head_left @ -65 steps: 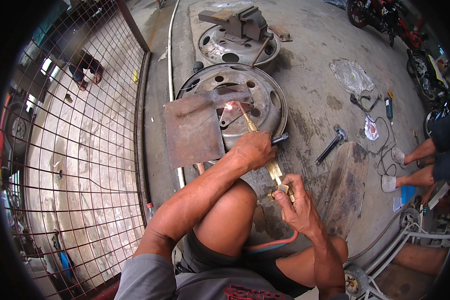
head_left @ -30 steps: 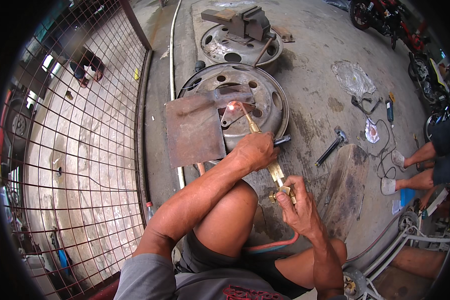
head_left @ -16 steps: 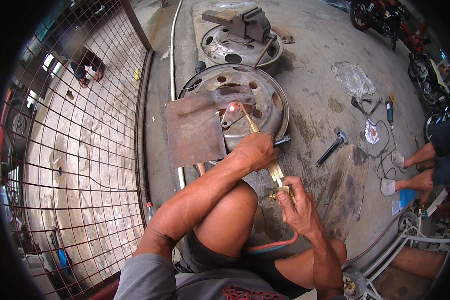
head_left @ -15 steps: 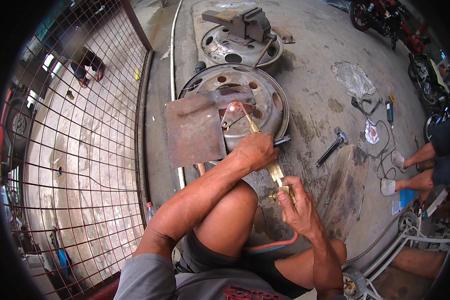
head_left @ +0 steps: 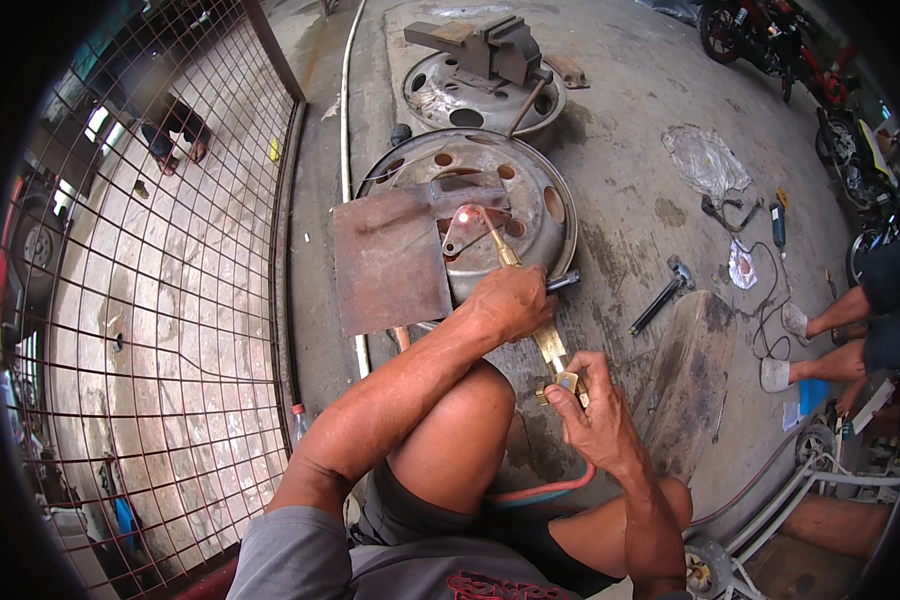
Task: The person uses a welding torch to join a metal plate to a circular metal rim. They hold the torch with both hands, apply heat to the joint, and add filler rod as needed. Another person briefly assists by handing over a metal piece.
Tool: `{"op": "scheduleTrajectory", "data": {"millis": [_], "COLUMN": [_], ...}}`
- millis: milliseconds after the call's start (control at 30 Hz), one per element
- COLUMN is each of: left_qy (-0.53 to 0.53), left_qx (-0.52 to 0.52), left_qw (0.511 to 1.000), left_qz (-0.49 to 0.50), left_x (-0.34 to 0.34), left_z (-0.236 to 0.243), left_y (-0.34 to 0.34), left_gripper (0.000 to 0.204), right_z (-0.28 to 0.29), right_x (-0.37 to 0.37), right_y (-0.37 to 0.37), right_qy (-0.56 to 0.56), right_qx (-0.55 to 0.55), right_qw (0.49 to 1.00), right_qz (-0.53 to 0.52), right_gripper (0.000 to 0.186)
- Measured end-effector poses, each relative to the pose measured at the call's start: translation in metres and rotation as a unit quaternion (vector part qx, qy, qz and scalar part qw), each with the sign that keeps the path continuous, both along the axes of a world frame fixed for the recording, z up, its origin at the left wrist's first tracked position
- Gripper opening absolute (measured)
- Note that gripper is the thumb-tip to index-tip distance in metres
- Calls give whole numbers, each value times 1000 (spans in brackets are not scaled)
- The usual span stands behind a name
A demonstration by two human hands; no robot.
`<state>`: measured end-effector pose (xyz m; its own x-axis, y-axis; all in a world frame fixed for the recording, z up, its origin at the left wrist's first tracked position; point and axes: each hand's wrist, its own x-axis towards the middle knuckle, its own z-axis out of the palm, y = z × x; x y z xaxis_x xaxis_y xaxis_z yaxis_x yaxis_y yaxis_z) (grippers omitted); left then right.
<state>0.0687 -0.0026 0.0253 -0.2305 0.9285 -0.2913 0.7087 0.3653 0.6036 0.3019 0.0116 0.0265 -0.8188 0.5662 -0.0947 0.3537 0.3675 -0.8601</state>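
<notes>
My left hand (head_left: 513,305) is wrapped round the upper part of a brass gas torch (head_left: 550,346). A dark rod-like piece with a shiny end (head_left: 564,282) sticks out beside its knuckles; I cannot tell whether the hand holds it. At the torch's rear end, the thumb and fingers of my right hand (head_left: 602,415) close round the valve body. The torch tip points at a small metal bracket (head_left: 458,238), which has a glowing orange-white spot and a hole at its lower end. The bracket lies over a steel wheel rim (head_left: 562,235), beside a rusty metal sheet (head_left: 390,275).
A bench vise (head_left: 505,50) rests on a second wheel rim (head_left: 425,105). Right lie a hammer (head_left: 660,295), a stained board (head_left: 695,380) and an angle grinder (head_left: 779,222). A red hose (head_left: 560,487) runs below the torch. Mesh fencing (head_left: 170,300) stands left; another person's feet (head_left: 785,350) are right.
My right hand's fingers have shifted very slightly at the torch valve. My left hand, the torch tip and the glowing spot look almost the same.
</notes>
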Motion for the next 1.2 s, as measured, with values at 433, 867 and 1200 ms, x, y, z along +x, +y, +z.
{"op": "scheduleTrajectory", "data": {"millis": [433, 867, 1200], "left_qy": [2, 17, 11], "left_qx": [5, 17, 14], "left_qw": [1000, 1000, 1000], "left_qz": [-2, -12, -14], "left_x": [-1, -2, -1], "left_z": [-4, -10, -9], "left_y": [-1, 0, 1], "left_gripper": [38, 36, 36], "right_z": [8, 7, 5], "right_x": [-1, -2, 0], "right_y": [0, 0, 1], "right_qy": [-46, -39, -40], "right_qx": [-48, -42, -39], "right_qw": [998, 998, 998], "right_qz": [-12, -13, -16], "right_gripper": [40, 41, 41]}}
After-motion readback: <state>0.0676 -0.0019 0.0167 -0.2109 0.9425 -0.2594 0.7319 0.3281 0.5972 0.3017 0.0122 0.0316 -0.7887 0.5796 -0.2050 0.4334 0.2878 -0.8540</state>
